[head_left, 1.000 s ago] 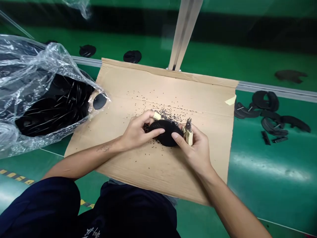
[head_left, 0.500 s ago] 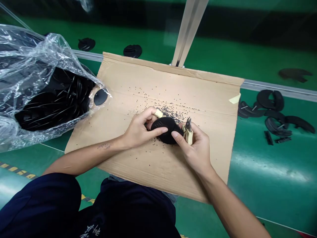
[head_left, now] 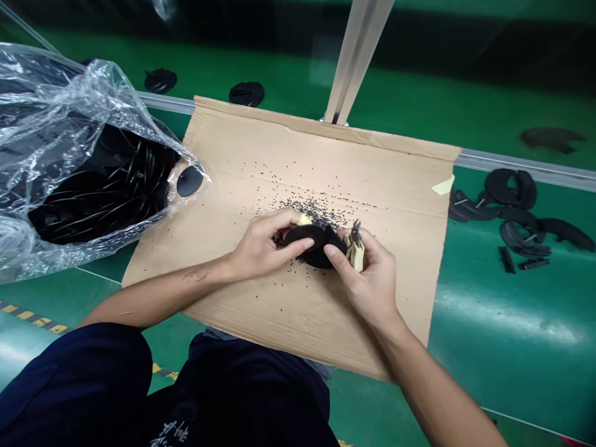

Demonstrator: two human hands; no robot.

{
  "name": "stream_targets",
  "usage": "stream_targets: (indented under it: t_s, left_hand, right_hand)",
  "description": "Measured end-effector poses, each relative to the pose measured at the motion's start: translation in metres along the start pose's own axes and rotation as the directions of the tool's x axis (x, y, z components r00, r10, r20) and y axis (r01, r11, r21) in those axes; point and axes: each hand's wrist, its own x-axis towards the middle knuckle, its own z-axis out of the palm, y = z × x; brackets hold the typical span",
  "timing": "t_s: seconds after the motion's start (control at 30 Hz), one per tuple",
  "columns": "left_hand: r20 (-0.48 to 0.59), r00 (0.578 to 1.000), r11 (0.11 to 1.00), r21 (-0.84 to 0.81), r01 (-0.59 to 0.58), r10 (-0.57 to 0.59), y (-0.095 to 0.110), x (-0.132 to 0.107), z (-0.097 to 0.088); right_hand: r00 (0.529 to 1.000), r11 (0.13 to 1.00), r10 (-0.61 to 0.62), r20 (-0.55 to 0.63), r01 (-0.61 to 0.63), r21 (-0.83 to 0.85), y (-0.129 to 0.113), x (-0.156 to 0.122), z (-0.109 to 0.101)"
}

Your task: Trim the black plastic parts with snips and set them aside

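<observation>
Your left hand point(head_left: 265, 245) grips the black rubber piece point(head_left: 313, 244) at center frame; your right hand point(head_left: 367, 273) is closed on cream-handled pliers point(head_left: 356, 248) just beside it.

matt cardbd sheet point(head_left: 298, 149), glossy plastic bag point(head_left: 56, 81), matt blk plastic part point(head_left: 311, 239), metal plier tips point(head_left: 356, 233)

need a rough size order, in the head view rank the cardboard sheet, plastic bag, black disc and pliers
Cardboard sheet and plastic bag look alike, too close to rank.
Then black disc.
Then pliers, smallest.
</observation>
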Motion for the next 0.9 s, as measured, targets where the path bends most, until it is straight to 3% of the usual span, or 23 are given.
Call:
stream_targets:
  t_s: [0.13, 0.23, 0.4, 0.63, 0.9]
  left_hand:
    - [-0.067, 0.991, 0.967, -0.237, 0.096, -0.115, 0.0012, 0.0038, -0.0033]
    - [-0.059, 0.987, 0.943, -0.31, 0.125, -0.151, 0.0025, 0.0074, -0.0065]
    - [-0.069, 0.994, 0.985, -0.16, 0.068, -0.08, 0.0019, 0.0073, -0.0085]
    - [-0.054, 0.999, 0.998, 0.056, -0.003, 0.006, 0.0, 0.0057, -0.0081]
    - [-0.052, 0.999, 1.0, 0.026, 0.0, 0.001, 0.0, 0.0048, -0.0044]
  right_hand:
    - [0.999, 1.0, 0.01, -0.038, -0.011, -0.019, 0.0012, 0.0002, -0.0018]
    - [1.0, 1.0, 0.009, -0.019, -0.009, 0.014, 0.0018, 0.0006, -0.0012]
    - [0.998, 0.998, 0.036, 0.048, -0.038, 0.041, 0.0, -0.0008, 0.0014]
    - [1.0, 0.998, 0.027, 0.008, -0.027, 0.054, -0.0001, -0.0003, -0.0001]
    - [0.999, 0.998, 0.025, 0.038, -0.027, 0.058, 0.0021, -0.0007, 0.0028]
